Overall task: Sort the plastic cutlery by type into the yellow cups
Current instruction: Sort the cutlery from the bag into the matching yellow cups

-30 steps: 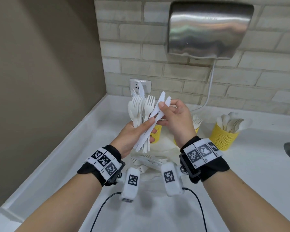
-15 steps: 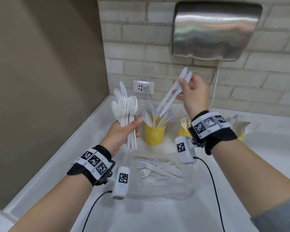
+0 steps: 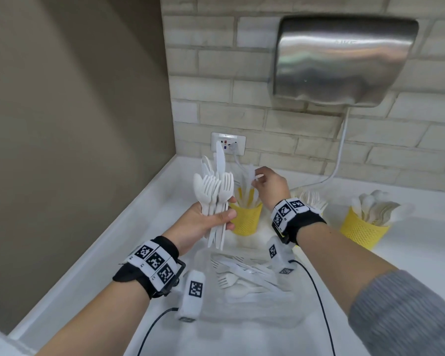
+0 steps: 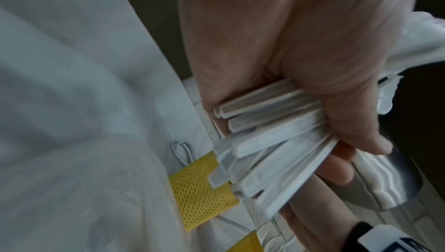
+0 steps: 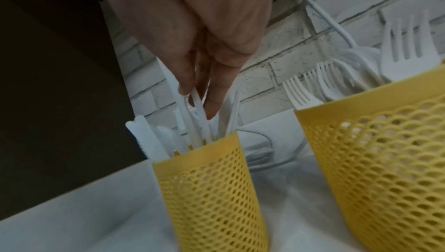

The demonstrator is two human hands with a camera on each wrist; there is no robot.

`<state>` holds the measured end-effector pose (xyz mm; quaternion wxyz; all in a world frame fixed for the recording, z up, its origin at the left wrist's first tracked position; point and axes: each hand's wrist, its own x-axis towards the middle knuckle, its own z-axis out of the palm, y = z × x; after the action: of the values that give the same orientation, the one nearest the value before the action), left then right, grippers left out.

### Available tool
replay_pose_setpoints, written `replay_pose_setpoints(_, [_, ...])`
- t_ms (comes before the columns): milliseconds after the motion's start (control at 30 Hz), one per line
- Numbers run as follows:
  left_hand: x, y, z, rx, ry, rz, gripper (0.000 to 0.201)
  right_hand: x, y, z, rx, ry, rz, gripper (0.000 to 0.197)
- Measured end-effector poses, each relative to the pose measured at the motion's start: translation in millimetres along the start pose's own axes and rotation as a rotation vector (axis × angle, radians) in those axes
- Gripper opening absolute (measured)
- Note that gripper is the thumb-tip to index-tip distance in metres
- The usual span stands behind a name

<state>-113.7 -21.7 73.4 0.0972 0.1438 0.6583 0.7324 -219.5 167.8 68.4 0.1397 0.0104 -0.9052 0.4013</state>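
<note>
My left hand (image 3: 222,217) grips a mixed bundle of white plastic forks, spoons and a knife (image 3: 215,191), held upright just left of the knife cup (image 3: 244,218). In the left wrist view the fingers (image 4: 337,172) curl round the bundle's handles (image 4: 272,142). My right hand (image 3: 258,179) is above that yellow mesh cup and pinches white knives (image 5: 192,107) whose lower ends stand inside the cup (image 5: 207,189). A second yellow cup (image 5: 375,161) holds forks (image 3: 312,199); my right wrist hides most of it in the head view. A third cup (image 3: 362,229) holds spoons.
A clear container (image 3: 288,312) with several loose forks and knives lies on the white counter in front of the cups. A steel hand dryer (image 3: 344,60) hangs on the brick wall, its cord running down to the counter. A socket (image 3: 228,145) and a beige side wall close the left corner.
My right hand dropped from up near the hand dryer down to the left cup, taking the knives into it. The left hand kept its bundle, staying left of the cup.
</note>
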Motion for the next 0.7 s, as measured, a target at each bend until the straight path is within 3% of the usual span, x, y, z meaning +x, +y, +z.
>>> replay_pose_setpoints(200, [1.0,-1.4,2.1,0.036,0.018,0.006,0.024,0.4,3.9,-5.6,-0.095,-0.077,-0.067,0.022])
replay_pose_setpoints(300, [-0.8,-1.5,1.5,0.060,0.027,-0.002,0.017,-6.0,-18.4,-14.3,-0.098,0.073,-0.204,0.029])
replay_pose_setpoints(367, [-1.3,-1.1,2.3,0.078,0.022,-0.003,0.016,-15.5,-42.2,-23.7,0.024,0.159,-0.285,0.033])
replay_pose_setpoints(467, [-1.3,-0.7,5.6,0.089,-0.003,-0.009,0.017,-37.9,-76.1,-41.1,0.430,-0.192,-0.158,0.034])
replay_pose_setpoints(533, [-2.3,0.0,8.6,0.097,-0.025,-0.015,0.019,-45.9,-84.3,-44.9,0.432,-0.358,-0.154,0.021])
replay_pose_setpoints(600, [-3.5,0.4,11.0,0.102,-0.034,-0.029,0.024,-47.5,-86.0,-45.5,0.410,-0.371,-0.187,0.025])
replay_pose_setpoints(700, [-5.6,-0.9,12.4,0.097,-0.024,-0.047,0.029,-42.3,-87.4,-48.7,0.421,-0.276,-0.212,0.021])
